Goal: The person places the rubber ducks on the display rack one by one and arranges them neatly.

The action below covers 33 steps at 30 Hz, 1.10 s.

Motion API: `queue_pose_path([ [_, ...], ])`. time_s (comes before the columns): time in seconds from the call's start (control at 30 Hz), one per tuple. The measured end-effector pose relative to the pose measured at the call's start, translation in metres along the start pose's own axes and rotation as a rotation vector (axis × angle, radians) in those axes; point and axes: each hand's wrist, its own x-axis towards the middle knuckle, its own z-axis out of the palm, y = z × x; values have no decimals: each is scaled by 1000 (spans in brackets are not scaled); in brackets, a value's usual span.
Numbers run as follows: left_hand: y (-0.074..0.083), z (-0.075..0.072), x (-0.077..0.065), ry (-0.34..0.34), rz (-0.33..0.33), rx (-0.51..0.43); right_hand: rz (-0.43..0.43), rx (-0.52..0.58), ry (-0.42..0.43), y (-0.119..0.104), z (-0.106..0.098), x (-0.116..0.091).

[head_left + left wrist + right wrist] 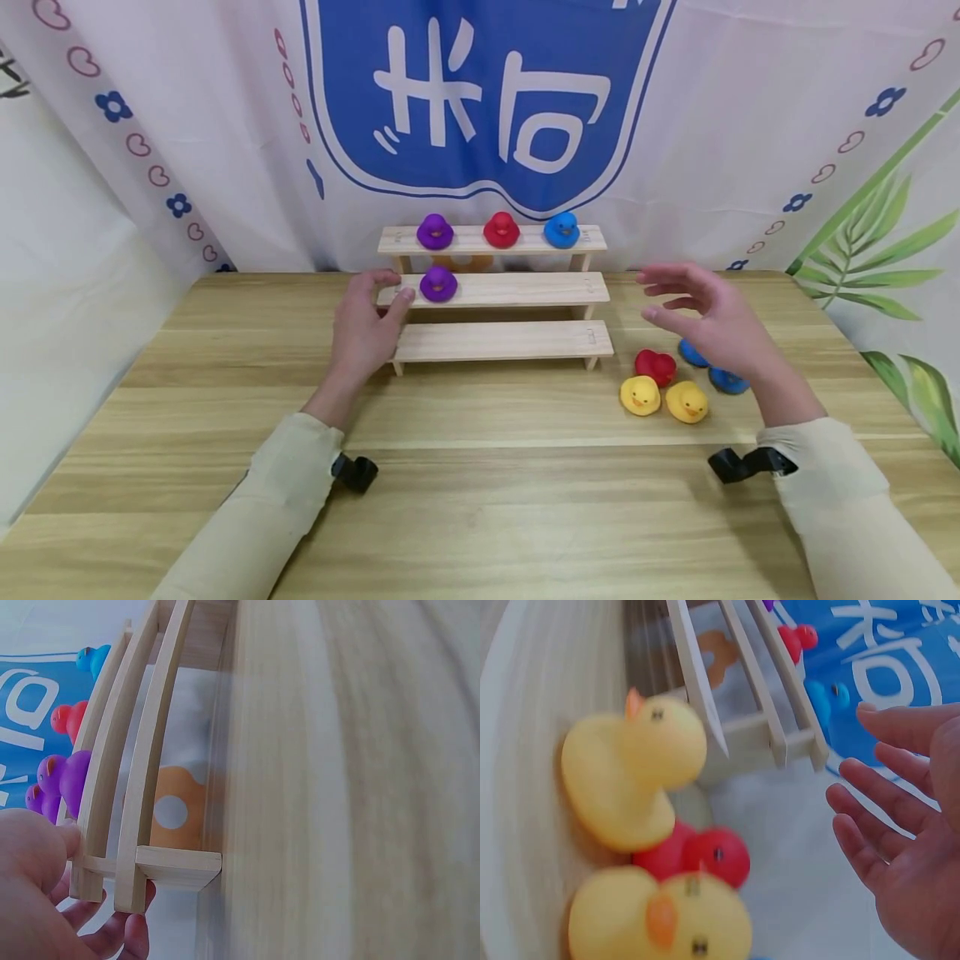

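Note:
A three-tier wooden display rack (504,340) stands on the table. My left hand (367,321) grips its left end, with the thumb on the middle tier and fingers around the ends of the boards (129,885). A purple rubber duck (438,285) sits on the middle tier, close to that thumb. The top tier carries another purple duck (435,232), a red duck (502,230) and a blue duck (562,230). To the right of the rack, my right hand (705,312) hovers in the air, holding nothing, its fingers loosely bent and apart from the thumb.
Below the right hand lie two yellow ducks (641,396), a red duck (656,367) and two blue ducks (727,381), partly covered by the hand and wrist. A white curtain with a blue emblem (480,100) hangs behind the rack at the table's (480,500) back edge.

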Motion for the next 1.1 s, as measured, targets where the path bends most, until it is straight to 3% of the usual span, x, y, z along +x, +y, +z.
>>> queue_pose_path([
  [0.53, -1, 1, 0, -1, -8, -2, 139, -37, 29, 53, -31, -26],
  [0.8, 0, 0, 0, -5, -12, -7, 195, -70, -47, 74, -41, -36],
  [1.1, -1, 0, 1, 5, 18, -5, 337, -97, -173, 81, -46, -41],
])
